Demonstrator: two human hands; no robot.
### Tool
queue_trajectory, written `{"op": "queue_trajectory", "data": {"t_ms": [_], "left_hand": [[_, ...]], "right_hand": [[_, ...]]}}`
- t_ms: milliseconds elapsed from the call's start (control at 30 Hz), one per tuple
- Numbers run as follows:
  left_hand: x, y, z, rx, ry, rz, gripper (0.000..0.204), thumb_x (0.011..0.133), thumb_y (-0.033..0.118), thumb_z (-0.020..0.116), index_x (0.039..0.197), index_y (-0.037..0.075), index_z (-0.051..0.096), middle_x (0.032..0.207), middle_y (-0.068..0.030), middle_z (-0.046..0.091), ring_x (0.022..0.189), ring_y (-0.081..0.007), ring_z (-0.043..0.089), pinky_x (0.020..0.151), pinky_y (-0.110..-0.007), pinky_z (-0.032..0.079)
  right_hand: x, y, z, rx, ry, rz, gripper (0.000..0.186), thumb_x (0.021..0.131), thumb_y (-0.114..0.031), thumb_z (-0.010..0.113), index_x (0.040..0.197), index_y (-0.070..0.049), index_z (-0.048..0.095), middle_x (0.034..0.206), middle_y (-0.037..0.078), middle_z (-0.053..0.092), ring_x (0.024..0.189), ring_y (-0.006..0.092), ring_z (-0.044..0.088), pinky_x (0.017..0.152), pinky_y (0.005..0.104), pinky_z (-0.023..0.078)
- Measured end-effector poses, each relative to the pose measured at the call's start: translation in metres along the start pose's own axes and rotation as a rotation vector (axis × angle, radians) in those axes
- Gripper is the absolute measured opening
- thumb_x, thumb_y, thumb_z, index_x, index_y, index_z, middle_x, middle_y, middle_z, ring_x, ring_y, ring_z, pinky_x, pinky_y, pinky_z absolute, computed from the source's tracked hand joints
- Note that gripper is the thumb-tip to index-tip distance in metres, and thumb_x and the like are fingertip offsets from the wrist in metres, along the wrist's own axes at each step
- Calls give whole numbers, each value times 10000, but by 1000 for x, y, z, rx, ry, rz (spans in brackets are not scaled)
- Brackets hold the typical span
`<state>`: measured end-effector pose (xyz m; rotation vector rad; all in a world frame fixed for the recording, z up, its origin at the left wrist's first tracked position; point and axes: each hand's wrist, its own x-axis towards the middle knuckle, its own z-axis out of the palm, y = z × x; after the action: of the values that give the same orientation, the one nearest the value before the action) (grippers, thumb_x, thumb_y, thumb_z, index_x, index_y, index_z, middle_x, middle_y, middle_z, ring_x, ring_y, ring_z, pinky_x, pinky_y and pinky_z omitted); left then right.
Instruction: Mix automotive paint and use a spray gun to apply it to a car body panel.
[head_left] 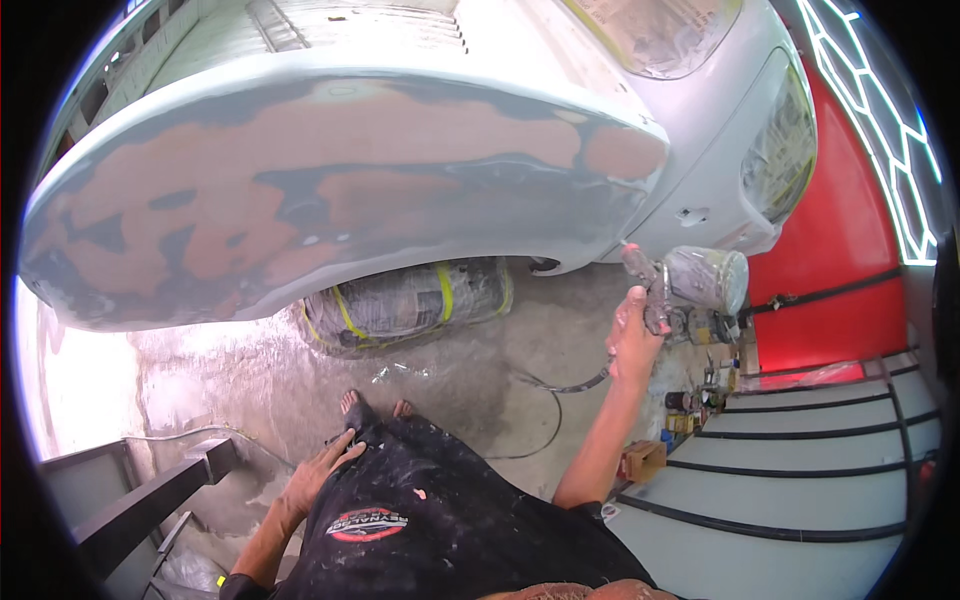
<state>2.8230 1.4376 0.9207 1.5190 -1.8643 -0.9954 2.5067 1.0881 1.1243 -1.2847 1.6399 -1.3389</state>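
My right hand [634,338] is wrapped round the handle of a spray gun [655,292], held up near the rear of the cab. A clouded, paint-smeared cup [707,279] is on the gun, and a dark air hose [582,384] runs from its handle. Before me is a pickup's bed side panel [400,170], mottled with pale grey, darker grey and pinkish-tan patches. The gun's nozzle end is close to the panel's lower right corner; whether they touch I cannot tell. My left hand [322,468] lies against my dark shirt with its fingers stretched out, holding nothing.
Below the panel sits a wheel [405,303] wrapped in plastic and yellow tape. The cab's window [780,150] is masked. Cans and boxes [690,400] line the right wall by a red panel [830,220]. A dark metal beam [150,490] stands at lower left. The hose loops across the concrete floor [470,400].
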Motion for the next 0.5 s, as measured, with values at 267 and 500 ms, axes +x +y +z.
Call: {"op": "queue_trajectory", "data": {"t_ms": [267, 500], "left_hand": [[-5, -6, -7, -8, -35, -16, 656, 935, 315, 598, 1531, 96, 435, 1597, -254, 373, 1382, -429, 494, 1123, -467, 443], [0, -2, -11, -23, -65, -40, 646, 948, 306, 583, 1542, 108, 422, 1606, -238, 366, 1401, -415, 480, 1136, -454, 438]], "right_hand": [[-60, -25, 47, 134, -555, 33, 375, 964, -478, 727, 887, -121, 641, 676, -71, 517, 572, 14, 445, 498, 219, 320], [-60, -19, 37, 146, -787, -40, 379, 961, -449, 737, 896, -99, 609, 664, -69, 484, 536, 24, 400, 483, 226, 302]]}}
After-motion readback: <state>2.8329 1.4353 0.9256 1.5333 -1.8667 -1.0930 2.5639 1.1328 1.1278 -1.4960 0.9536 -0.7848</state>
